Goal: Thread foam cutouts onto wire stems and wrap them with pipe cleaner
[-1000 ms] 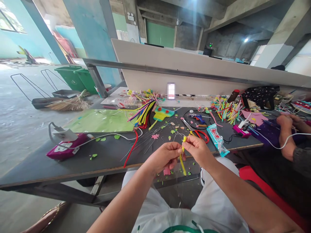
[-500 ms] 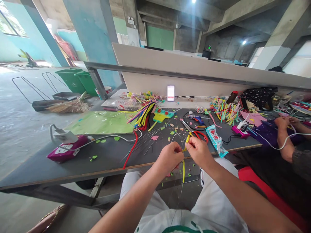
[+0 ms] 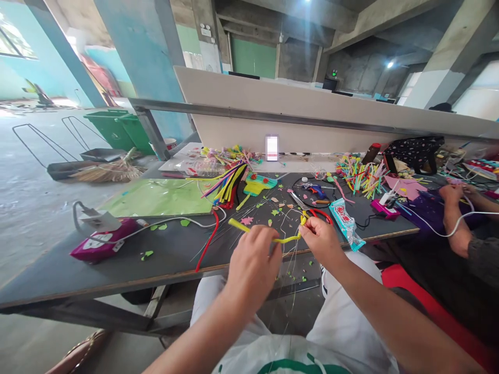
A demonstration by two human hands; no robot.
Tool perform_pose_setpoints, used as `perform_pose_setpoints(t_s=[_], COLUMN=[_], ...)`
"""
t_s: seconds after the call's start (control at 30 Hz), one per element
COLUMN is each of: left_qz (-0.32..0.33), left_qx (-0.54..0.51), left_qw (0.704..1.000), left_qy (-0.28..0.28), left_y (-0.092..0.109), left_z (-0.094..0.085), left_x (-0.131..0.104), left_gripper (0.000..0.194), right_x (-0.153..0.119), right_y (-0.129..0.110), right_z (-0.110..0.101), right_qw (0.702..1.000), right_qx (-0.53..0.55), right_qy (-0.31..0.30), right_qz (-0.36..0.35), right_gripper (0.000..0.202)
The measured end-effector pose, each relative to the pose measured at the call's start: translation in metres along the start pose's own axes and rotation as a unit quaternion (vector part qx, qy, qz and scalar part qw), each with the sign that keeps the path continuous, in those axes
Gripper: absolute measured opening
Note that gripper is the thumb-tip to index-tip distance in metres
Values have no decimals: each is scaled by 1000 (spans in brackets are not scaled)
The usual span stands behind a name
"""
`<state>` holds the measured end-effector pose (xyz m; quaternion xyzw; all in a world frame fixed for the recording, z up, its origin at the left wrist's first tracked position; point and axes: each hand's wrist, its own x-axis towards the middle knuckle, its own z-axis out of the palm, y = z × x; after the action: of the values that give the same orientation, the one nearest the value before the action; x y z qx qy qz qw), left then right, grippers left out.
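Note:
Just past the table's front edge, my left hand [image 3: 254, 259] is closed around a yellow pipe cleaner [image 3: 287, 240], whose free end sticks out up and to the left. My right hand [image 3: 320, 240] pinches the small bent or knotted yellow part at its other end between thumb and fingertips. The stretch between both hands runs nearly level. Thin, pale wires or threads hang below it towards my lap. Scissors with red handles [image 3: 323, 214] lie on the table just beyond my right hand.
A red pipe cleaner [image 3: 208, 243] overhangs the front edge. Bundled pipe cleaners [image 3: 233, 183], a glue gun [image 3: 314, 190], a blue wrapper [image 3: 346, 223], a phone [image 3: 272, 148] and a purple power strip [image 3: 102, 243] occupy the table. Another person's hands [image 3: 452, 193] work at right.
My left hand has moved left and turned over, back upward. The yellow strip, which hung down before, now runs sideways through it. My right hand has stayed nearly still.

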<state>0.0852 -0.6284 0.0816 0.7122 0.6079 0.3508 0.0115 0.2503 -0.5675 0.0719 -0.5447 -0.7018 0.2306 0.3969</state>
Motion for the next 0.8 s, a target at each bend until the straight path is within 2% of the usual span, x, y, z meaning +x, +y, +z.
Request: perform_pose_setpoints(t_s=[0.03,0.1,0.2,0.27,0.3,0.37,0.43,0.5,0.63,0.73,0.8], left_qz=[31,37,-43,-76,-66,-24,34,69,29,-6,-14], left_qx=[25,60,99,104,88,51,31,-14,-157,-230,-257], left_qw=[999,997,991,987,990,997,998,996,984,968,961], left_qy=[20,10,-72,-92,-85,-55,-39,-48,-79,-102,-99], left_y=[4,11,13,12,12,13,12,8,-6,-10,-10], left_z=[2,3,-7,-18,-23,-24,-14,4,32,35,34], left_x=[-5,-12,-20,-24,-26,-27,-24,-16,0,7,9], left_gripper=[22,40,70,77,76,61,40,33,26,20,19], right_x=[0,-1,-1,-1,-1,-2,-3,-5,-7,-8,-8], right_y=[-1,-4,-6,-6,-6,-8,-10,-13,-15,-14,-14], right_z=[1,1,0,-1,0,1,3,4,4,4,5], right_qw=[1000,1000,1000,1000,1000,1000,1000,1000,1000,1000,1000], right_qx=[2,6,2,-7,-10,-12,-13,-15,-16,-14,-16], right_qy=[3,6,9,12,11,8,4,-1,-10,-14,-19], right_qz=[6,12,8,9,12,18,13,2,-10,-15,-17], right_gripper=[22,23,21,20,21,23,23,23,23,22,22])
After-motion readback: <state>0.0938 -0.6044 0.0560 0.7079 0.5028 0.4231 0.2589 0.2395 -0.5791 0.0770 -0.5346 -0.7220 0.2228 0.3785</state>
